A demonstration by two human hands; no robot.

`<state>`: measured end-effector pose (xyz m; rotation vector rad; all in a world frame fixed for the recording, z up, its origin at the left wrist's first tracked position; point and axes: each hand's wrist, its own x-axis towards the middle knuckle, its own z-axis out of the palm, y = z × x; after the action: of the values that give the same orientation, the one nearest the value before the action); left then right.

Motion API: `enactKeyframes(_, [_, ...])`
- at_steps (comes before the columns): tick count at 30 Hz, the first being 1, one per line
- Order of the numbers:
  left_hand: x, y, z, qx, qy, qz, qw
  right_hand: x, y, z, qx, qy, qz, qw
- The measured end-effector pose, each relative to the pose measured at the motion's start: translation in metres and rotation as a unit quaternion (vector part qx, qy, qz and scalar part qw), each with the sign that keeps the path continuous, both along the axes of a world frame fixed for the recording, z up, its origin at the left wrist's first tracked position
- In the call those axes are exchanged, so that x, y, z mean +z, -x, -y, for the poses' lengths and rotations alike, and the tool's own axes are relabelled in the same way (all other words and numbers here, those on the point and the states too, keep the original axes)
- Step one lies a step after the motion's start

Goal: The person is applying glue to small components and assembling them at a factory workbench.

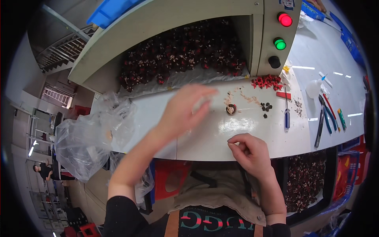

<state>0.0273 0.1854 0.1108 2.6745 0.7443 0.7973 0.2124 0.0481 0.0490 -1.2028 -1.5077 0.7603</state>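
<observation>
Head view: left hand (182, 111) blurred, fingers spread, holding nothing, raised over white surface (205, 138) just left of small round piece (231, 109). Right hand (248, 152) loosely curled at near edge below that piece; contents not discernible.

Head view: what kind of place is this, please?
Probably a small factory or assembly workshop. A machine housing with red, green and black push buttons stands on the white workbench, heaps of small dark red parts lie under it, and hand tools lie to the right.
</observation>
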Motion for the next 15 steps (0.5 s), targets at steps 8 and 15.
enactKeyframes(8, [-0.028, -0.016, -0.147, 0.187, -0.146, -0.003, 0.971, -0.011, -0.002, 0.001, -0.003, 0.016, -0.003, 1.0])
enactKeyframes(15, [-0.039, -0.027, -0.162, 0.233, -0.131, -0.102, 0.958, 0.014, 0.007, -0.005, -0.01, 0.115, -0.053, 0.992])
